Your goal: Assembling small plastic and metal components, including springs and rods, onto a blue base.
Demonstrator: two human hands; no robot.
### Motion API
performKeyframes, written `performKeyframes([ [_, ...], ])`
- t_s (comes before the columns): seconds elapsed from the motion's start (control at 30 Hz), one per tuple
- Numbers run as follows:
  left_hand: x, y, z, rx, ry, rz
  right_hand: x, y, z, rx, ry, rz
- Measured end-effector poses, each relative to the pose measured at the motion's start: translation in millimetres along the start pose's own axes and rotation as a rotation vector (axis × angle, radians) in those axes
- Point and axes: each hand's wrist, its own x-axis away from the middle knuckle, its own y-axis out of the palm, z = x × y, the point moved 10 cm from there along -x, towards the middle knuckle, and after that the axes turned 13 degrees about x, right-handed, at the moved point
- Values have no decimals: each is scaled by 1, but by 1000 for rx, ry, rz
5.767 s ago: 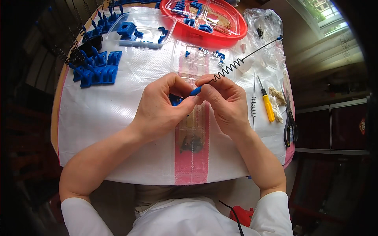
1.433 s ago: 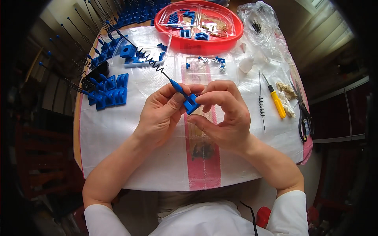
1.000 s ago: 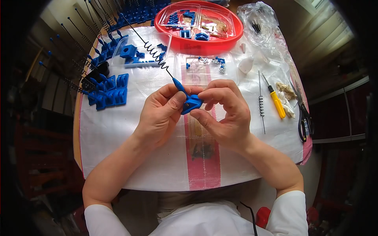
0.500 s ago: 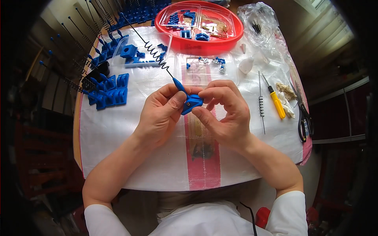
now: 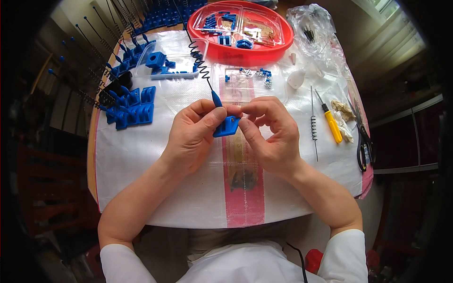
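Observation:
My left hand pinches a small blue plastic bracket over the middle of the table. A thin black rod with a coiled spring section sticks out of the bracket and points up and to the left. My right hand meets the left at the bracket, its fingertips touching the piece's top right edge. Both hands hover just above the white woven cloth with a pink stripe.
A red round tray with clear boxes of small parts stands at the back. Blue brackets and finished spring rods lie at the left. A loose spring rod, yellow screwdriver and scissors lie at the right.
The hands, bracket and spring rod have held nearly still over the last second; only the fingertips shifted slightly. Several seconds ago the rod pointed right and the view was framed differently.

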Motion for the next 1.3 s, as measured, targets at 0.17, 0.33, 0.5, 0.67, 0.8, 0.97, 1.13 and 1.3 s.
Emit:
performKeyframes([
  [0.17, 0, 1, -1, -28, -28, 23, 2, -2, 14, -2, 34, 27],
  [0.33, 2, 1, -4, -89, -79, 31, 4, 0, 19, -50, 126, 10],
  [0.5, 3, -1, -9, -115, -115, 36, 10, 5, 37, -55, 221, -118],
  [0.67, 6, 0, -12, -276, -103, 26, 6, 11, 32, -320, 293, -89],
  [0.8, 10, 5, -13, -336, -133, 19, 7, 20, 34, -456, 367, -168],
  [0.97, 10, 5, -15, -331, -147, 23, 11, 24, 38, -454, 389, -200],
  [1.13, 11, 6, -17, -373, -176, 23, 11, 24, 36, -435, 383, -215],
  [1.3, 10, 7, -17, -374, -157, 4, 11, 24, 35, -429, 418, -213],
])
